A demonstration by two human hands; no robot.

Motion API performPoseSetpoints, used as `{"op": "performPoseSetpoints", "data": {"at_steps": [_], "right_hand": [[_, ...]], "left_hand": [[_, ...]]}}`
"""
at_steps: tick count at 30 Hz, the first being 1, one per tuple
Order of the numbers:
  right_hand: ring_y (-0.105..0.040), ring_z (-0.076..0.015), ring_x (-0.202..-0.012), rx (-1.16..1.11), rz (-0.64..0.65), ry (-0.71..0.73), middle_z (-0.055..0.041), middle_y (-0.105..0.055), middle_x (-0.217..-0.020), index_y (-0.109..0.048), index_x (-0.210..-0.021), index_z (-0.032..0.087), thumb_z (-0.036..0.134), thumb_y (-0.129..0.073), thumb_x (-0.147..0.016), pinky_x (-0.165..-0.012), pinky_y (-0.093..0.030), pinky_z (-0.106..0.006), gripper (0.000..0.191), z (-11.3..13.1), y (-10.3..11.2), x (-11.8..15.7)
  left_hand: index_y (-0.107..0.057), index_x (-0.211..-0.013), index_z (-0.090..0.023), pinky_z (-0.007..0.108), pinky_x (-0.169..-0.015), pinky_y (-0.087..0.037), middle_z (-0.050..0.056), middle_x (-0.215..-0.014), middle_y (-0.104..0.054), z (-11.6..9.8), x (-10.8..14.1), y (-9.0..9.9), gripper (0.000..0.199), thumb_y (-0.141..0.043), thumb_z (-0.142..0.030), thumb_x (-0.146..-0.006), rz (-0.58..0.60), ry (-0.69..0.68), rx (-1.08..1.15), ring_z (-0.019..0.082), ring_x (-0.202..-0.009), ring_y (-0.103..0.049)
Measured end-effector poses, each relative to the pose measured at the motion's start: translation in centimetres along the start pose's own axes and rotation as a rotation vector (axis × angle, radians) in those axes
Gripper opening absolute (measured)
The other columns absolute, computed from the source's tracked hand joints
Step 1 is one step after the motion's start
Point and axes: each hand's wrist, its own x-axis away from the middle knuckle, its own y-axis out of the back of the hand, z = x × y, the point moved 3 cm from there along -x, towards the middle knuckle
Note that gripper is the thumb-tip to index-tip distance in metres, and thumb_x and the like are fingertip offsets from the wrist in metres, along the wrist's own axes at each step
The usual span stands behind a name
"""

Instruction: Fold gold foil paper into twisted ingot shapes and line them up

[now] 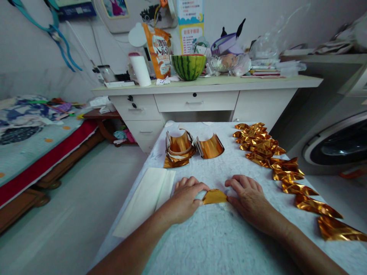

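Observation:
A small folded gold piece (215,196) lies on the cloth-covered table (200,244) between my hands. My left hand (187,196) has its thumb and index finger at the piece's left end, pinched towards it. At the right end, the thumb of my right hand (248,196) touches the piece, while the fingers are spread and curved above the cloth. Beyond my hands stand curled gold sheets (179,147) in a stack, with another curled gold sheet (211,147) beside them. White paper sheets (143,200) lie left of my left hand.
Several folded gold foil shapes (288,175) run along the table's right side. Behind the table stands a white desk (197,101) with half a watermelon (188,67) on top. A bed (43,149) is at the left, a washing machine (341,141) at the right.

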Motion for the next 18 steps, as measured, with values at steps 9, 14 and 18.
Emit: {"op": "performPoseSetpoints", "data": {"at_steps": [9, 14, 18], "right_hand": [[-0.046, -0.0272, -0.112, -0.066, 0.045, 0.059, -0.0082, -0.054, -0.12, -0.057, -0.111, 0.027, 0.015, -0.055, -0.084, -0.094, -0.037, -0.047, 0.03, -0.6, 0.5, 0.0], [-0.05, -0.0238, -0.098, -0.176, 0.058, 0.09, -0.0072, -0.058, -0.103, -0.055, -0.095, 0.022, 0.018, -0.051, -0.089, -0.085, -0.04, -0.04, 0.009, 0.7, 2.0, -0.3], [-0.051, -0.0234, -0.094, -0.228, 0.093, 0.166, -0.0064, -0.059, -0.101, -0.056, -0.101, 0.022, 0.019, -0.059, -0.084, -0.082, -0.039, -0.038, 0.018, 2.1, 2.0, -0.3]], "left_hand": [[-0.058, -0.118, -0.035, 0.041, -0.096, -0.033, 0.002, -0.11, -0.054, -0.4, 0.2, 0.2, 0.042, -0.053, -0.015, -0.081, 0.014, 0.02, -0.018, 0.025, -0.108, -0.045], [-0.055, -0.114, -0.03, 0.039, -0.095, -0.034, 0.001, -0.109, -0.056, -0.4, 0.1, 0.2, 0.044, -0.051, -0.009, -0.076, -0.047, -0.029, 0.045, 0.023, -0.108, -0.046], [-0.058, -0.101, -0.026, 0.036, -0.094, -0.036, 0.0, -0.106, -0.057, -0.5, 0.1, 0.2, 0.036, -0.049, -0.005, -0.073, -0.071, -0.096, 0.083, 0.021, -0.107, -0.048]]}}
